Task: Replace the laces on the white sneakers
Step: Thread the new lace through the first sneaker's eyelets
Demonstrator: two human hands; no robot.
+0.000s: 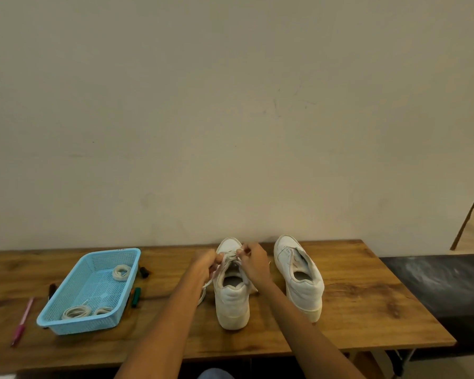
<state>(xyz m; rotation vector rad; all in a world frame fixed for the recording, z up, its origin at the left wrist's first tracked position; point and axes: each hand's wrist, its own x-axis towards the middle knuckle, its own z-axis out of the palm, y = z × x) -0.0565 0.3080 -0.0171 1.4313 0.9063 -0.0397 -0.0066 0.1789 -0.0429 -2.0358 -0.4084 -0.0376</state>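
Left sneaker stands mid-table, heel toward the camera, lace strung over the front eyelets. Left hand and right hand each pinch a run of that lace, fingers curled tight. Right sneaker just beside it, tongue open, looks unlaced. Blue basket well to the left holds coiled laces; pens around it. Risks: uneven pull leaves one end short; the loose tail by the sole could snag; hands hide the eyelets, so a skipped hole is likely.
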